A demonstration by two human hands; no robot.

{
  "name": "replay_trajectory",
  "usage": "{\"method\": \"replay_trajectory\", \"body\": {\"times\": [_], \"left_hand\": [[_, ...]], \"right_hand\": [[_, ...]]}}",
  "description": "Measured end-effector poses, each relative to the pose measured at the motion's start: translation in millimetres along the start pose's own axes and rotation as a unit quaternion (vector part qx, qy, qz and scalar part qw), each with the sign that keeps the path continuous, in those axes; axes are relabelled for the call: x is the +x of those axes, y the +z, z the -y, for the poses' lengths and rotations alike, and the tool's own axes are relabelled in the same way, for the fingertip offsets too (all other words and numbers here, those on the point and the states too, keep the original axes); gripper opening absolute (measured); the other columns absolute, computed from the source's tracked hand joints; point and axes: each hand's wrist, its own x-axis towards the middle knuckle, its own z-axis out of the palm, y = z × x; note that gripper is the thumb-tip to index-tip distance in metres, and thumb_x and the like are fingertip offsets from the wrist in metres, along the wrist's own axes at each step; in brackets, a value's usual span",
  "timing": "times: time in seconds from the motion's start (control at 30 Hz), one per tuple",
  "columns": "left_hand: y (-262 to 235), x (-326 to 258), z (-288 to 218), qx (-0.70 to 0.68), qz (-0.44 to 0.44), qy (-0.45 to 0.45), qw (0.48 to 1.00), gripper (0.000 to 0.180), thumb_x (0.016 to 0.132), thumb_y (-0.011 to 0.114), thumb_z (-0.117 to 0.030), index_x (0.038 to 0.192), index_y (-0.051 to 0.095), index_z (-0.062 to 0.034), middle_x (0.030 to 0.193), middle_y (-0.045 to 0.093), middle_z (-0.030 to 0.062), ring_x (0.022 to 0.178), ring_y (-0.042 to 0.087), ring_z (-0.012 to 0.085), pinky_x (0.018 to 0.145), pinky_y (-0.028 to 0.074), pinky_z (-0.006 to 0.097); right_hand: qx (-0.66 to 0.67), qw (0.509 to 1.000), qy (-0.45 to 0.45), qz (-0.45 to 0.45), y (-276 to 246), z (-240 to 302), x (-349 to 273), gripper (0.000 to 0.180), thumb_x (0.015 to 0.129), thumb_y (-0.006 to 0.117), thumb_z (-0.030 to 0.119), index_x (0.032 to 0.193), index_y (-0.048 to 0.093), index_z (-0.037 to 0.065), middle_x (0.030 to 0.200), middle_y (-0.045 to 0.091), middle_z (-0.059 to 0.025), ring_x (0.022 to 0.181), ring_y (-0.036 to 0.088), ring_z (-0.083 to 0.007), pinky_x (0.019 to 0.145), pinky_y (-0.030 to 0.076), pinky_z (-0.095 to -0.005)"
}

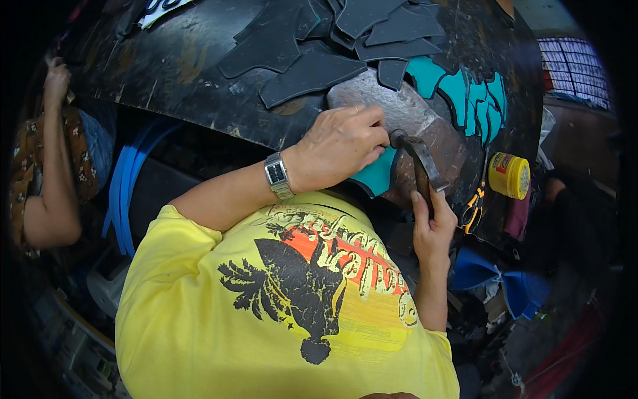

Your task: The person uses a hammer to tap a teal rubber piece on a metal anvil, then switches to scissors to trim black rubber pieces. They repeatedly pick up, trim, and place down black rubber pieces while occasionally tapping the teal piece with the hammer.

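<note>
My left hand (342, 143), with a metal watch on its wrist, has its fingers closed at the edge of a teal cut piece (377, 174). The piece lies partly on a worn, shiny slab (419, 120), and my fingers hide its upper part. In my right hand (435, 226) is the handle of a hammer (423, 158) with a dark, curved head. The hammer's round face is just beside my left fingertips, close over the slab; I cannot tell whether it touches.
Dark grey cut pieces (319, 70) overlap at the back of the black table (166, 73). More teal pieces (455, 96) lie at the right. A yellow tub (508, 175) and orange-handled scissors (473, 211) are near the right edge. Another person's arm (53, 159) shows at the far left.
</note>
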Motion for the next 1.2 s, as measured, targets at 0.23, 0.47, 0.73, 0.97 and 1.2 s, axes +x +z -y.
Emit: {"method": "replay_trajectory", "body": {"times": [0.23, 0.47, 0.73, 0.97, 1.2], "left_hand": [[-2, -6, 0, 0.024, -0.031, 0.002, 0.999, 0.014, 0.079, 0.077, -0.015, 0.089, 0.07, -0.0082, 0.099, 0.059, 0.0049, 0.089, 0.063, 0.0241, 0.077, 0.052, 0.036], [-1, -5, 2, 0.036, -0.018, 0.016, 0.999, 0.014, 0.078, 0.077, -0.017, 0.084, 0.07, -0.0071, 0.098, 0.061, 0.005, 0.091, 0.062, 0.0232, 0.082, 0.052, 0.037], [1, -6, 0, 0.036, -0.022, 0.017, 0.999, 0.013, 0.078, 0.077, -0.016, 0.084, 0.069, -0.007, 0.097, 0.061, 0.0048, 0.091, 0.062, 0.0228, 0.081, 0.051, 0.037], [0, -4, -1, 0.054, -0.017, 0.021, 0.998, 0.014, 0.078, 0.077, -0.014, 0.086, 0.068, -0.0074, 0.097, 0.062, 0.0048, 0.086, 0.064, 0.0237, 0.076, 0.051, 0.036], [-4, -3, -1, 0.064, -0.015, 0.033, 0.997, 0.015, 0.076, 0.077, -0.018, 0.083, 0.068, -0.0081, 0.1, 0.059, 0.0045, 0.094, 0.061, 0.023, 0.08, 0.049, 0.038]], "right_hand": [[0.001, 0.999, -0.013, -0.037, 6, 0, 1, 0.031, 0.093, 0.07, 0.008, 0.123, 0.065, 0.001, 0.087, 0.069, -0.0153, 0.07, 0.063, -0.0216, 0.067, 0.05, -0.0311], [0.045, 0.998, -0.02, -0.047, -2, 1, -1, 0.036, 0.095, 0.067, 0.004, 0.129, 0.062, -0.002, 0.104, 0.07, -0.0103, 0.089, 0.063, -0.0129, 0.081, 0.05, -0.0265], [0.01, 1.0, -0.006, 0.008, 2, 8, -3, 0.046, 0.087, 0.069, -0.005, 0.132, 0.063, 0.006, 0.118, 0.069, -0.0207, 0.105, 0.069, -0.0178, 0.089, 0.051, -0.0293], [0.089, 0.989, -0.065, -0.095, -9, 22, -3, 0.038, 0.091, 0.067, -0.004, 0.129, 0.061, -0.005, 0.128, 0.066, -0.021, 0.117, 0.065, -0.0235, 0.1, 0.048, -0.0333], [-0.063, 0.997, 0.0, 0.04, -9, 27, 6, 0.049, 0.092, 0.066, 0.006, 0.139, 0.058, 0.014, 0.112, 0.071, -0.0184, 0.092, 0.072, -0.033, 0.079, 0.055, -0.0375]]}}
